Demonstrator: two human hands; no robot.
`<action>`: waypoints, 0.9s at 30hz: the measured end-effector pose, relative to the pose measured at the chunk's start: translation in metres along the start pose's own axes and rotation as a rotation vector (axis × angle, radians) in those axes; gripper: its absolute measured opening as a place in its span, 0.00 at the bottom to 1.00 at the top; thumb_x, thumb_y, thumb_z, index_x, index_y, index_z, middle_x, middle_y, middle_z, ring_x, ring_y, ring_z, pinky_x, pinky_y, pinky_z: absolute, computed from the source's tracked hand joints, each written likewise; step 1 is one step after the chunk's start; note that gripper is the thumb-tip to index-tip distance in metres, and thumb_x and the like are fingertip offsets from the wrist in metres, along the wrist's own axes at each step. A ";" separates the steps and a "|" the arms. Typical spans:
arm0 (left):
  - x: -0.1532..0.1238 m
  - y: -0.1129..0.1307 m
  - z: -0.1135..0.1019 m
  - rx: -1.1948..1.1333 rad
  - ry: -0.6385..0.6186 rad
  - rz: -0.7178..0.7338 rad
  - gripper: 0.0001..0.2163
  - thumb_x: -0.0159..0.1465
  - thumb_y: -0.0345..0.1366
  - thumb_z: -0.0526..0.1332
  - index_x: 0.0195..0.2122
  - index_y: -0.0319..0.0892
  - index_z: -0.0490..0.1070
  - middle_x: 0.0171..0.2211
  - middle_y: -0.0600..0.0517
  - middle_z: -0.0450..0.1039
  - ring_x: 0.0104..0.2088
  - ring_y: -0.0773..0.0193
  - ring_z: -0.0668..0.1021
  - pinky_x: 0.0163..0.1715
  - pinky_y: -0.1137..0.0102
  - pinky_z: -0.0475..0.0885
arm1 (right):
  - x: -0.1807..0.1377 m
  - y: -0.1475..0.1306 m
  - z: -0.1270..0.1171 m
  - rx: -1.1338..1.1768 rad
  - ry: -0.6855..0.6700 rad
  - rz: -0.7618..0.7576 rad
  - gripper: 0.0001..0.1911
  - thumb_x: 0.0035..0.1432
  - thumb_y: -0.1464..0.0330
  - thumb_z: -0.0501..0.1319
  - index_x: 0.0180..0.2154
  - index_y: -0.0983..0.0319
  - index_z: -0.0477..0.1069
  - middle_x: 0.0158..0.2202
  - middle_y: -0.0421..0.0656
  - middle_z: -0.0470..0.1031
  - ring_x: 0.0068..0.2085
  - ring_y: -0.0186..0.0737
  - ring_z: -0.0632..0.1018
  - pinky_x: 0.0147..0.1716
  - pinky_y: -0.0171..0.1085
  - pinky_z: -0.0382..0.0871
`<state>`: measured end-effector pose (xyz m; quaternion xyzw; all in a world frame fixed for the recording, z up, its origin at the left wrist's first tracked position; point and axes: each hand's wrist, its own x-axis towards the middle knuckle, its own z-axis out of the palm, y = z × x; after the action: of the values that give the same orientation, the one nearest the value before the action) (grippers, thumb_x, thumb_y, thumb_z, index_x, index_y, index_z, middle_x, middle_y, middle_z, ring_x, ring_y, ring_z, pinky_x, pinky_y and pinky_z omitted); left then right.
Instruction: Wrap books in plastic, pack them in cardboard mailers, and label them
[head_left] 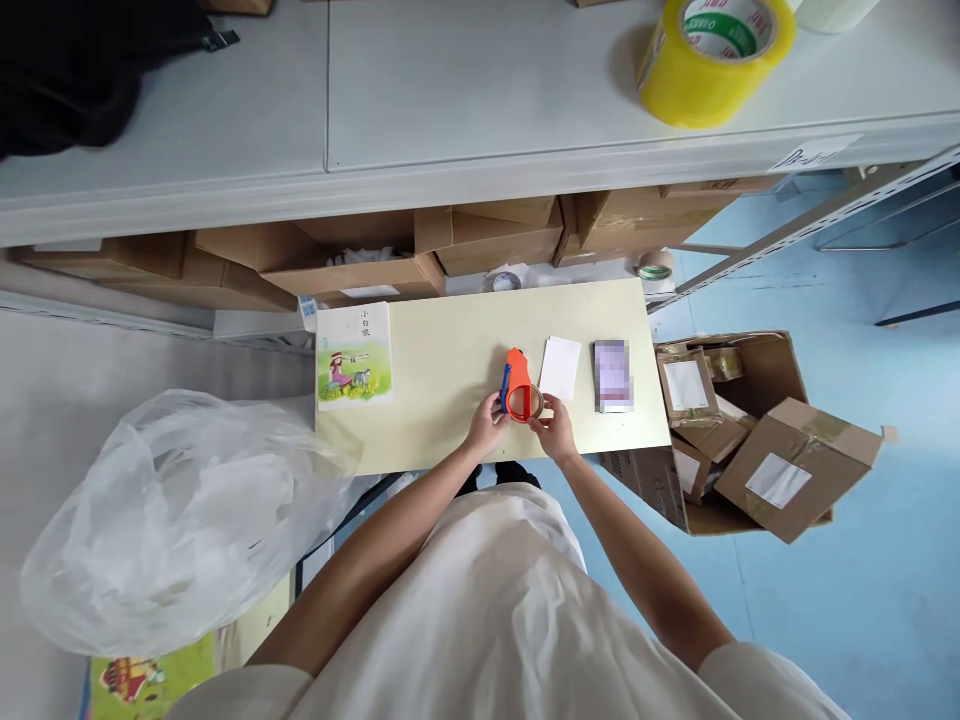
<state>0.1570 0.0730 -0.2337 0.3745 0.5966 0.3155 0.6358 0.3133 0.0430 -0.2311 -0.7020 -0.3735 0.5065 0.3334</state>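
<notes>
An orange and blue tape dispenser [516, 372] with a roll of tape in it is held between my two hands, over the near part of the pale table. My left hand [487, 424] closes its fingers on the blue side. On the other side, the fingers of my right hand [553, 428] pinch the tape roll's edge. Just beyond my right hand lie white paper slips [560, 367]. Farther right is a purple stack of cards or a small box [613, 376], its face blurred. A picture book [354, 357] rests at the table's left end.
A cardboard box [796, 350] full of parcels stands right of the table [442, 350]. A clear plastic bag [180, 520] bulges at the left. Above the far edge runs a grey shelf [480, 90] bearing yellow tape [686, 85]. Open cartons [360, 275] sit beneath it.
</notes>
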 end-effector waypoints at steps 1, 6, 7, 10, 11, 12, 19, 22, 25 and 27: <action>0.001 0.000 0.000 0.005 -0.002 0.004 0.23 0.55 0.26 0.64 0.52 0.40 0.64 0.53 0.41 0.68 0.47 0.59 0.77 0.52 0.58 0.70 | 0.000 -0.001 -0.001 -0.009 -0.004 0.009 0.30 0.48 0.62 0.61 0.53 0.60 0.59 0.50 0.49 0.64 0.37 0.39 0.75 0.37 0.47 0.76; 0.001 -0.002 0.002 0.031 -0.005 0.010 0.23 0.55 0.27 0.64 0.53 0.40 0.63 0.52 0.40 0.69 0.47 0.59 0.77 0.52 0.58 0.70 | -0.002 -0.004 -0.001 -0.023 -0.036 0.058 0.32 0.49 0.62 0.61 0.55 0.60 0.58 0.53 0.51 0.64 0.34 0.38 0.76 0.38 0.48 0.76; 0.000 -0.001 0.003 0.035 0.000 0.003 0.24 0.55 0.27 0.64 0.53 0.40 0.63 0.52 0.40 0.69 0.47 0.58 0.77 0.52 0.58 0.70 | -0.003 -0.004 -0.001 -0.026 -0.038 0.060 0.33 0.49 0.61 0.62 0.56 0.60 0.57 0.54 0.52 0.64 0.34 0.38 0.77 0.39 0.48 0.76; -0.003 0.004 0.003 0.070 0.046 -0.040 0.26 0.55 0.29 0.65 0.56 0.40 0.61 0.54 0.39 0.67 0.50 0.55 0.76 0.53 0.56 0.69 | -0.005 -0.007 -0.007 -0.077 -0.024 0.048 0.35 0.49 0.61 0.63 0.58 0.60 0.56 0.55 0.55 0.63 0.31 0.38 0.77 0.40 0.49 0.75; -0.004 0.008 0.001 0.088 0.062 -0.052 0.27 0.56 0.29 0.65 0.56 0.41 0.61 0.55 0.38 0.66 0.52 0.54 0.75 0.53 0.55 0.69 | -0.004 -0.009 -0.012 -0.107 -0.008 0.034 0.36 0.49 0.60 0.63 0.58 0.61 0.56 0.55 0.56 0.63 0.30 0.38 0.76 0.41 0.50 0.75; -0.005 0.012 -0.001 0.105 0.075 -0.056 0.27 0.56 0.30 0.65 0.57 0.41 0.61 0.56 0.38 0.65 0.53 0.53 0.74 0.53 0.55 0.68 | -0.003 -0.013 -0.018 -0.138 0.016 0.013 0.36 0.49 0.59 0.63 0.58 0.61 0.57 0.55 0.57 0.63 0.29 0.37 0.76 0.41 0.50 0.74; -0.022 0.050 -0.049 0.112 0.186 0.059 0.25 0.57 0.35 0.65 0.56 0.44 0.62 0.55 0.40 0.66 0.50 0.54 0.76 0.46 0.60 0.73 | 0.020 -0.070 -0.055 -0.221 0.088 -0.203 0.35 0.53 0.55 0.60 0.59 0.61 0.55 0.55 0.56 0.64 0.34 0.41 0.76 0.36 0.47 0.75; -0.052 0.052 -0.083 0.138 0.240 0.098 0.22 0.57 0.37 0.65 0.52 0.43 0.66 0.52 0.41 0.69 0.47 0.55 0.77 0.43 0.62 0.75 | 0.024 -0.085 -0.044 -0.234 -0.002 -0.281 0.35 0.53 0.56 0.60 0.60 0.60 0.54 0.55 0.56 0.64 0.35 0.42 0.76 0.33 0.45 0.75; -0.095 0.040 -0.119 0.255 0.283 0.104 0.18 0.58 0.38 0.62 0.49 0.45 0.68 0.51 0.43 0.70 0.47 0.55 0.77 0.42 0.62 0.75 | 0.022 -0.083 -0.011 -0.297 -0.117 -0.333 0.33 0.53 0.57 0.59 0.58 0.59 0.56 0.53 0.54 0.66 0.34 0.42 0.77 0.32 0.46 0.75; -0.128 0.027 -0.144 0.384 0.346 0.082 0.16 0.59 0.38 0.60 0.48 0.45 0.69 0.50 0.44 0.71 0.48 0.54 0.77 0.42 0.60 0.75 | 0.015 -0.078 0.020 -0.348 -0.237 -0.369 0.31 0.54 0.59 0.58 0.58 0.60 0.57 0.50 0.53 0.69 0.32 0.41 0.76 0.33 0.46 0.74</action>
<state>0.0037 -0.0067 -0.1450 0.4525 0.7299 0.2812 0.4282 0.2828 0.0967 -0.1772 -0.6046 -0.6128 0.4440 0.2486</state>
